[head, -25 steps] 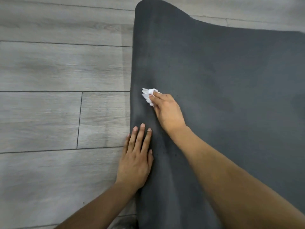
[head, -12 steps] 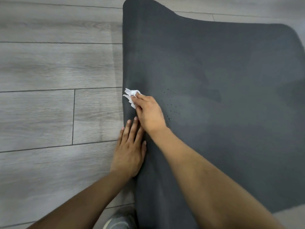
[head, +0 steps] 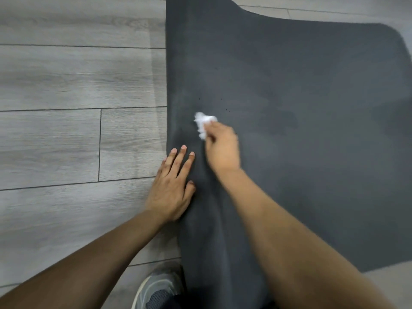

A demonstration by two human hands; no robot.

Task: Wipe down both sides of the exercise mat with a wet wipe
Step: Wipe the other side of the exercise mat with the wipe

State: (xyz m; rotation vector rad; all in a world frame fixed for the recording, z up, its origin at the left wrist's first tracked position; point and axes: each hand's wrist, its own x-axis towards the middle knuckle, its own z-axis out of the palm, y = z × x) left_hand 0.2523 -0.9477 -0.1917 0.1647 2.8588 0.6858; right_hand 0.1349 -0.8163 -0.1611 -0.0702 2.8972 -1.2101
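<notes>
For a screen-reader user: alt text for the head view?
A right hand holds a crumpled white wet wipe against a dark grey exercise mat; the left hand lies flat across the mat's left edge.

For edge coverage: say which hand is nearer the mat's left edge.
Left. The left hand lies flat across the mat edge; the right hand, pinching the wet wipe, is further in.

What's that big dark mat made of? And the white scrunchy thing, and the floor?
The mat looks like soft foam or rubber: matte dark gray, no shine, gently creased near its left edge. The wipe seems thin paper-like cloth, crumpled white in the right hand. The floor shows gray planks with grain and seams; wood or vinyl, hard to tell.
</notes>
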